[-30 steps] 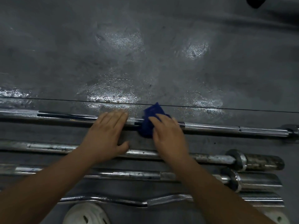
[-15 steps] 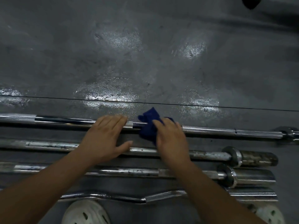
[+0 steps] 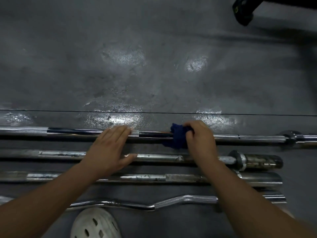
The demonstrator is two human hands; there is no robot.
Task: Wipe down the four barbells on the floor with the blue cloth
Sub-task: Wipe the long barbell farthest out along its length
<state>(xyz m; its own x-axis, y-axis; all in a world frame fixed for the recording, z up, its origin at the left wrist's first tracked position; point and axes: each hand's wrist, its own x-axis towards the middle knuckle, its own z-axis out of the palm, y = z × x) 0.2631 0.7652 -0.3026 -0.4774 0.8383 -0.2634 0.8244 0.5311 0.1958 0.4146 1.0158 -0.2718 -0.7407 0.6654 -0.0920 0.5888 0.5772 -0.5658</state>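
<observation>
a dark grey rubber floor (image 3: 154, 48) carried everything, with glossy patches of glare and a thin seam (image 3: 171, 112) running left to right across it. four barbells lay side by side on the near part of the floor, parallel to that seam. the farthest barbell (image 3: 72, 132) was the longest and brightest, and its collar showed toward the floor's right side. the second barbell (image 3: 157, 157) and the third barbell (image 3: 142, 177) lay nearer, duller and spotted, with their thick sleeves ending at the right. nearest lay a wavy curl bar (image 3: 171, 200).

the left hand (image 3: 109, 150) lay flat with straight fingers. its fingertips rested on the farthest barbell and its thumb lay on the second. the right hand (image 3: 200, 140) had its fingers curled tight round the blue cloth (image 3: 177, 137). the cloth was bunched over the farthest barbell's shaft, just right of the left hand.

a white perforated clog (image 3: 96, 224) sat at the near edge of the floor, below the curl bar. a black rounded foot of some equipment (image 3: 243, 12) stood at the far right corner; what it belonged to could not be told.
</observation>
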